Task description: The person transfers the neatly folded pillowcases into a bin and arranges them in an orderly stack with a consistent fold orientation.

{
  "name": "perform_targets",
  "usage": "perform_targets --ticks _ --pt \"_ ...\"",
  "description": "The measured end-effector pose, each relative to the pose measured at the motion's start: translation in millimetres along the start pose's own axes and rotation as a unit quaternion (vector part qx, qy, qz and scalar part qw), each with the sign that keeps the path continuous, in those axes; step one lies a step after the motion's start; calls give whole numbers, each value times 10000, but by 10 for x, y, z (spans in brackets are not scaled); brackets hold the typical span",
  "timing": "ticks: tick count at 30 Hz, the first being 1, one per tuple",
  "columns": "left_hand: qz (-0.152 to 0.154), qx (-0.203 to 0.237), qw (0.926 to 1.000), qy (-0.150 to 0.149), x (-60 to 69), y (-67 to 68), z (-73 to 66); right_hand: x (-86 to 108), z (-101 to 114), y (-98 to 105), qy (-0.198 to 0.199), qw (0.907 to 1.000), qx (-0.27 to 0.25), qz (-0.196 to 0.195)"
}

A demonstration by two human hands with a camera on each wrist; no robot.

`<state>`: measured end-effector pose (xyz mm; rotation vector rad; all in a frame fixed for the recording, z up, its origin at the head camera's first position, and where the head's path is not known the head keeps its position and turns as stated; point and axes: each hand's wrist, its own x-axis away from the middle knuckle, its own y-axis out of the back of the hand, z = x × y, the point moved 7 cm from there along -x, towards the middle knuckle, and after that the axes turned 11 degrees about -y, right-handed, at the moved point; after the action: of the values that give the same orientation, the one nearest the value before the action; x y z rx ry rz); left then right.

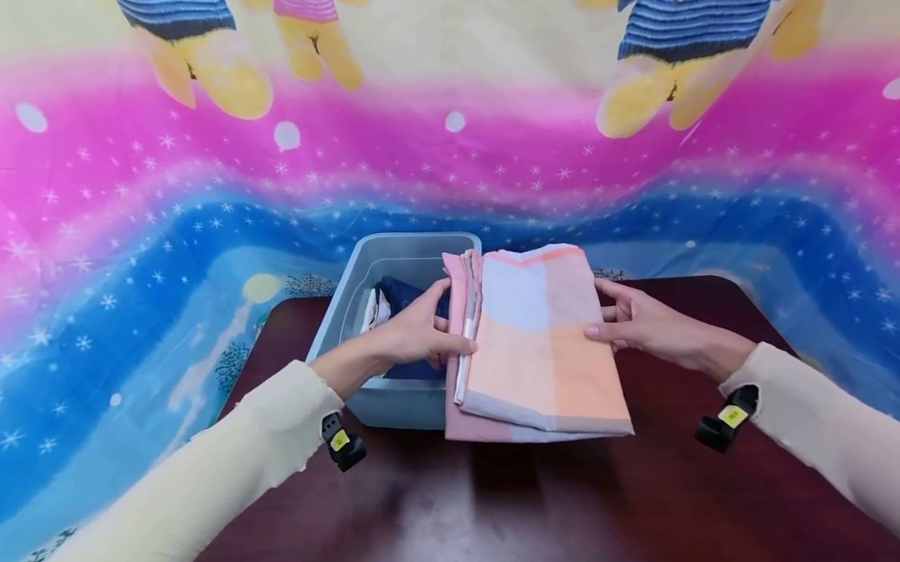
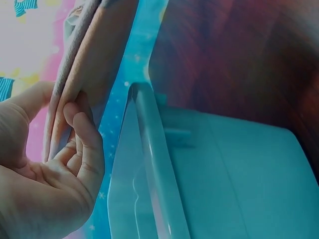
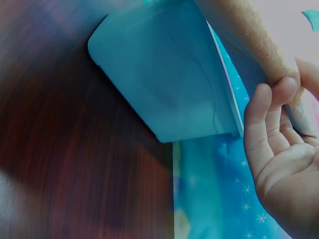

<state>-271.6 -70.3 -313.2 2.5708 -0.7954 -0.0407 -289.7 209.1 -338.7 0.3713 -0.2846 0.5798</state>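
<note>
Held up between both hands is a folded checked cloth (image 1: 537, 344) in pink, orange, pale blue and grey, several layers thick. My left hand (image 1: 416, 330) pinches its left edge, thumb in front and fingers behind. On the opposite edge, the right hand (image 1: 648, 328) grips it the same way. In both wrist views the cloth's lower fold (image 2: 97, 59) hangs between thumb and curled fingertips, higher than the rim of a blue-grey plastic bin (image 1: 398, 405). From the head, the cloth covers the bin's right side. Inside the bin lies dark blue folded fabric (image 1: 400, 295).
A whitish piece of fabric (image 1: 377, 310) lies beside the dark blue one in the bin. The bin stands on a dark red-brown table (image 1: 577, 508) with rounded far corners. Behind it hangs a patterned pink and blue cloth backdrop (image 1: 431, 166).
</note>
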Motion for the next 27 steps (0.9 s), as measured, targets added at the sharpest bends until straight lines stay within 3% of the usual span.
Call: perform_targets --ticks 11,19,27 --pt "-108 -132 9999 20 26 150 19 -78 103 -84 37 9999 -166 -2" --pt "-118 166 9998 49 60 218 47 -157 138 -147 33 9997 -222 -79" --pt "-43 -90 9999 -70 65 329 76 -246 176 -211 3 9993 -361 -20"
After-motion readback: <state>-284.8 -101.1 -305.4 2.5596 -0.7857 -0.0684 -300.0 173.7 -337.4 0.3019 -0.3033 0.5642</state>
